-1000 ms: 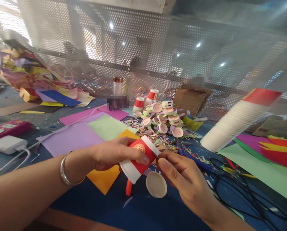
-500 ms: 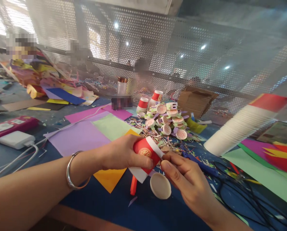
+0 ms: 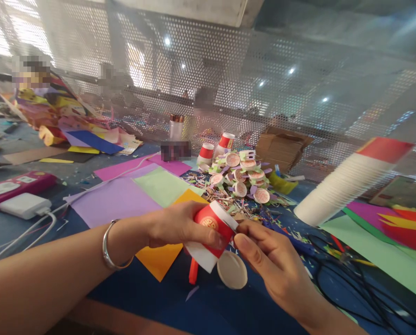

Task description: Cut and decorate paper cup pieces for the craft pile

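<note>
My left hand [image 3: 190, 228] is closed around a red paper cup [image 3: 213, 223] with white bands and a gold round emblem. The cup lies tilted in the grip. At the cup's right-hand white edge, the thumb and fingers of my right hand [image 3: 267, 258] are pinched together; what exactly lies between the fingertips is small and partly hidden. Just below the cup, a pale round disc with a raised rim [image 3: 232, 271] lies on the blue table [image 3: 138, 304]. Beside it, a red stick-like piece [image 3: 193, 271] pokes out from under the cup.
Behind my hands is a pile of cut cup bottoms [image 3: 241, 188] among paper scraps. A tall stack of paper cups [image 3: 347, 186] leans at right, near black cables [image 3: 350, 284]. Coloured paper sheets [image 3: 113, 200] and a white charger [image 3: 24, 204] lie left. A perforated screen [image 3: 208, 60] stands behind.
The red cup has turned slightly in my left hand, and more of its lower white band shows. My right hand stays pinched at the cup's edge. The view has shifted slightly.
</note>
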A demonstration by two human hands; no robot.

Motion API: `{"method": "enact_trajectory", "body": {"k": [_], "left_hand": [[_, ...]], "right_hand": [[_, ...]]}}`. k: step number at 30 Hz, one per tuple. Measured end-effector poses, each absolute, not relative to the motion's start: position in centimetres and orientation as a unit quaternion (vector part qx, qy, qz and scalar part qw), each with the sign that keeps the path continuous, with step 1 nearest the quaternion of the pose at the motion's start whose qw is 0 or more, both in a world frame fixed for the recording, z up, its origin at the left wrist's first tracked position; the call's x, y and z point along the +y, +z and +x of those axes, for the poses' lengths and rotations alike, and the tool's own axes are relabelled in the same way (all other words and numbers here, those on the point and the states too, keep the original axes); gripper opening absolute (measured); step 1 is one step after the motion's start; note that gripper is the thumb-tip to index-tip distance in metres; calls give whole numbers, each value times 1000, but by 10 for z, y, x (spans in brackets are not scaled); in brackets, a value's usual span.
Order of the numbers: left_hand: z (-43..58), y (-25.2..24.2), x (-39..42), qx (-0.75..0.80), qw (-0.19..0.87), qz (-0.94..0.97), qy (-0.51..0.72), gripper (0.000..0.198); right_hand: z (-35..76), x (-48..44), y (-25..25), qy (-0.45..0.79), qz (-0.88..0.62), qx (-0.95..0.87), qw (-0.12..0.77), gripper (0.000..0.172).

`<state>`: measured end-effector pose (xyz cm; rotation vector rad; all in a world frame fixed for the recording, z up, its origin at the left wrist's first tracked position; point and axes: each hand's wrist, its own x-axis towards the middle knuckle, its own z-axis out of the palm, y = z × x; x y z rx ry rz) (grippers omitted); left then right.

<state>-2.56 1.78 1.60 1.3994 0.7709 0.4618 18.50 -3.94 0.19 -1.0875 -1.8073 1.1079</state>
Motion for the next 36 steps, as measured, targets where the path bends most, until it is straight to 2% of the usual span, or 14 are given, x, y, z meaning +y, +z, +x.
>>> {"method": "enact_trajectory", "body": {"k": [3,10,22,36], "left_hand": [[-26,15,17,281,746,571,198,39],[-27,12,19,253,772,539,223,37],[-25,13,21,259,761,549,226,40],[-24,10,20,243,754,564,234,37]], "right_hand": [[186,-42,8,412,-426,-721,359,43],[189,-43,8,461,-423,-691,362,38],[188,-45,10,485,-421,-677,360,41],[189,-45,9,445,-429,-701,355,40]]}}
